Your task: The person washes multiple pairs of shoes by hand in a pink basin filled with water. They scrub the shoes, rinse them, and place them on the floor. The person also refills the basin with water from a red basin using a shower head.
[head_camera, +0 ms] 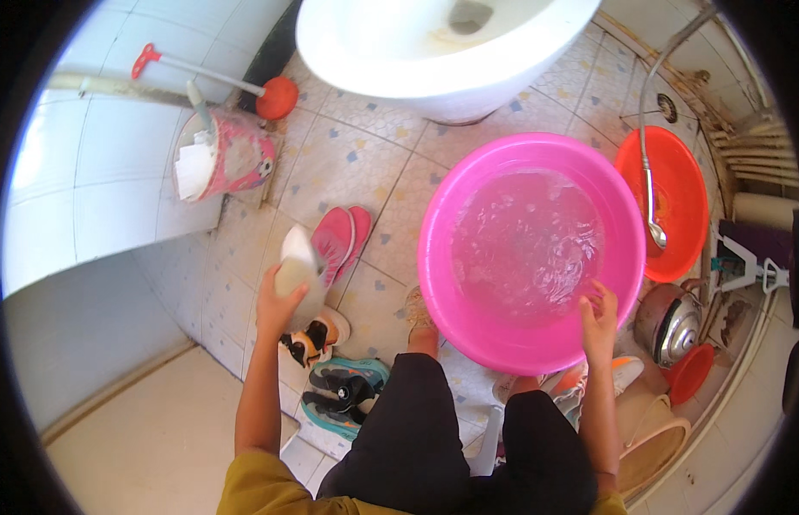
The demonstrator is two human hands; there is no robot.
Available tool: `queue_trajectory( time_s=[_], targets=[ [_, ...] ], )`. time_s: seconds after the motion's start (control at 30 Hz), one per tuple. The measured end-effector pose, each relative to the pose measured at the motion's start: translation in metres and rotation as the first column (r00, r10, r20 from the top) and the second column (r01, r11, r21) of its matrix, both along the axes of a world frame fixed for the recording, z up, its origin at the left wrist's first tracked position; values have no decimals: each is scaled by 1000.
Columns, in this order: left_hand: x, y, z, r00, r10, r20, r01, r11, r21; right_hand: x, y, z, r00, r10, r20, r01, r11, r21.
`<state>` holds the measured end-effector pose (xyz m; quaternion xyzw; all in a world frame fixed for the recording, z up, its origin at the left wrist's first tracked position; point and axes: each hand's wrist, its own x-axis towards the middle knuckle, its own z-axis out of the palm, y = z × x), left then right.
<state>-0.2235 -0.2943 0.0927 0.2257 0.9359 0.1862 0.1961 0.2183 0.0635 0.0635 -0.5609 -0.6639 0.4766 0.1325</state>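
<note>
A large pink plastic basin (pixel 528 257) of water stands on the tiled floor before me. My left hand (pixel 282 299) grips a pale shoe (pixel 301 280), held beside a pair of pink shoes (pixel 338 241) on the floor. Over the basin's lower right part, my right hand (pixel 598 318) has its fingers loosely curled and apart, with nothing seen in it. Orange and black shoes (pixel 319 335) and teal and black sports shoes (pixel 345 396) lie nearer me at the left. White and orange shoes (pixel 625 372) are partly hidden by my right forearm.
A toilet (pixel 399 84) stands ahead. At the left are a waste bin (pixel 235 154) and a red-cupped plunger (pixel 277 98). On the right, a shower head (pixel 657 235) rests in a red basin (pixel 686 193), with a metal kettle (pixel 676 325) and a bucket (pixel 657 444) closer to me.
</note>
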Motion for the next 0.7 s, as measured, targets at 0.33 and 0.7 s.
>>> queue_trajectory(
  time_s=[0.33, 0.7],
  targets=[
    [32, -35, -76, 921, -6, -390, -249, 760, -600, 109, 20, -95, 917, -384, 110, 345, 900, 265],
    [107, 194, -116, 711, -41, 702, -266, 908, 324, 78, 33, -84, 847, -503, -170, 497, 864, -79]
  ],
)
